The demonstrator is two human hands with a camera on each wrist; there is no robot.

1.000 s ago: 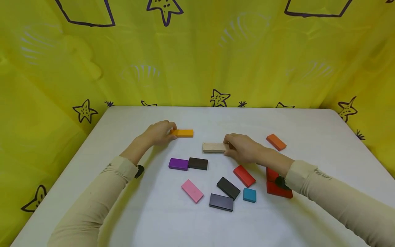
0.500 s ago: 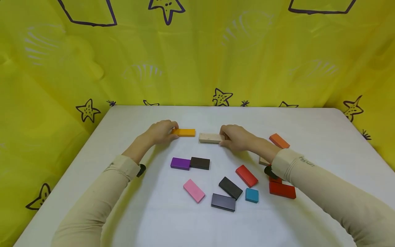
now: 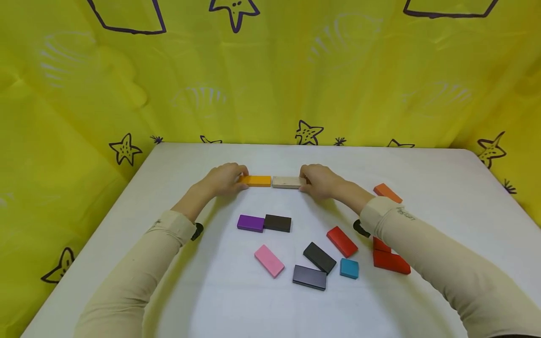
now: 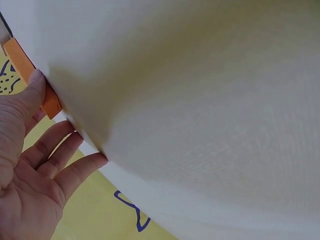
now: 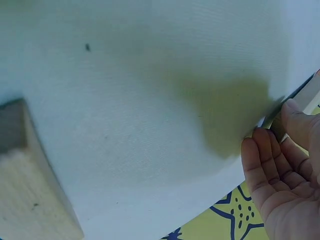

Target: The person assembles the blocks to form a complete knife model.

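Near the far side of the table, my left hand [image 3: 226, 180] pinches the left end of an orange-yellow wooden block [image 3: 258, 180]; in the left wrist view the thumb presses on that block [image 4: 25, 65]. My right hand [image 3: 322, 181] grips the right end of a plain wood block [image 3: 286, 182]. The two blocks lie end to end in a row, with a thin gap between their facing ends in the head view. In the right wrist view the thumb of my right hand [image 5: 285, 170] lies along the plain block [image 5: 305, 95].
Closer in lie a purple block [image 3: 251, 223] and a dark brown block [image 3: 277, 223], joined end to end. Pink [image 3: 269, 261], black [image 3: 320, 257], grey [image 3: 310, 277], teal [image 3: 349, 268] and red blocks [image 3: 342, 241] lie loose. An orange block [image 3: 387, 193] sits at right.
My right hand has slid the plain wood block away from me and to the left, into line with the orange-yellow one. My left hand keeps its hold on its block.
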